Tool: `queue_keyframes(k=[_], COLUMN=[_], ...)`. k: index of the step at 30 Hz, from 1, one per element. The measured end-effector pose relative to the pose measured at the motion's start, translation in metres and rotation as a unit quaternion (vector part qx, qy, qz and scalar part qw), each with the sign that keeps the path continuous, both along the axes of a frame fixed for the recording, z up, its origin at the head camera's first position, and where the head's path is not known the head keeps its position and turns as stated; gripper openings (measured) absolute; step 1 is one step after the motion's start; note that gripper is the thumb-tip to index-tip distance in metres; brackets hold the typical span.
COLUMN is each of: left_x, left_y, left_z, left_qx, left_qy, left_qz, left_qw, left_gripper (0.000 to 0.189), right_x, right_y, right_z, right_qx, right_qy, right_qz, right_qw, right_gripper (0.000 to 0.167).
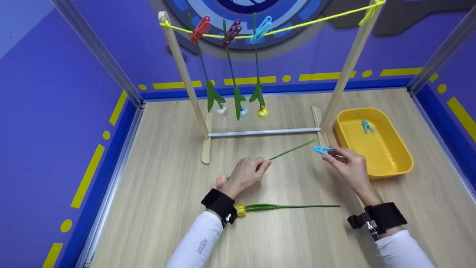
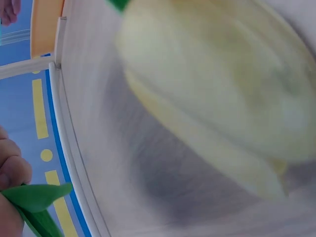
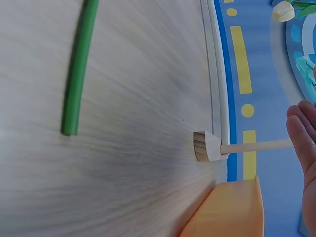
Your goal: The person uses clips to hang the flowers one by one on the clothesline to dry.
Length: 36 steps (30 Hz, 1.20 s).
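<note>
My left hand (image 1: pixel 247 173) grips the green stem of a pink tulip (image 1: pixel 221 181). The bare stem end points right, and green leaves stick out of the fist in the left wrist view. With thumb and fingertips, my right hand (image 1: pixel 349 165) pinches a light blue clothespin (image 1: pixel 322 149) just right of that stem end. A yellow tulip (image 1: pixel 290 206) lies flat on the table nearer to me, its bloom beside my left wrist. That bloom (image 2: pixel 212 89) looms blurred in the left wrist view, while its stem end (image 3: pixel 74 108) appears in the right wrist view.
A wooden stand (image 1: pixel 183 78) carries a yellow cord (image 1: pixel 312 24). Three tulips hang upside down from it by a red clothespin (image 1: pixel 200 29), a purple clothespin (image 1: pixel 231 32) and a blue clothespin (image 1: pixel 262 29). A yellow bin (image 1: pixel 375 171) at right holds a teal clothespin (image 1: pixel 367 127).
</note>
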<state>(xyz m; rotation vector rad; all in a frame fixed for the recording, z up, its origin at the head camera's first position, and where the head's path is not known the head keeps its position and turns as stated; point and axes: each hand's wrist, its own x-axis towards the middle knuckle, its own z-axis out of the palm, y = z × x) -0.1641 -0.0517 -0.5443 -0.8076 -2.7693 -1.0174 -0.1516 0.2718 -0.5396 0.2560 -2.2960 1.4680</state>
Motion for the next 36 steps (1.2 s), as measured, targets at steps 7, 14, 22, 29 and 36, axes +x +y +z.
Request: queue_keyframes(k=[7,14,22,29,36], left_x=[-0.003,-0.008,-0.013,-0.015,-0.018], left_y=[0.008,0.014,0.021,0.025,0.029], left_z=[0.009,0.017,0.031,0.038,0.043], left_qx=[0.073,0.148,0.206,0.226,0.245], left_qy=[-0.007,-0.018,-0.048,-0.044,-0.046], left_qz=[0.019,0.031,0.062,0.064,0.071], left_qw=[0.9971,0.9884,0.9754,0.9711,0.9658], left_gripper=[0.045,0.046,0.044,0.042,0.041], right_x=[0.0,0.001,0.001,0.0,-0.001], right_y=[-0.002,-0.006,-0.014,-0.016,-0.017], right_z=[-0.005,-0.003,-0.001,0.001,0.006], right_qx=[0.012,0.018,0.022,0.044,0.048], right_qy=[-0.003,0.02,0.06,0.112,0.143], right_qz=[0.011,0.03,0.035,0.039,0.046], right_qw=[0.9999,0.9992,0.9973,0.992,0.9874], right_gripper=[0.034,0.033,0.033,0.032,0.032])
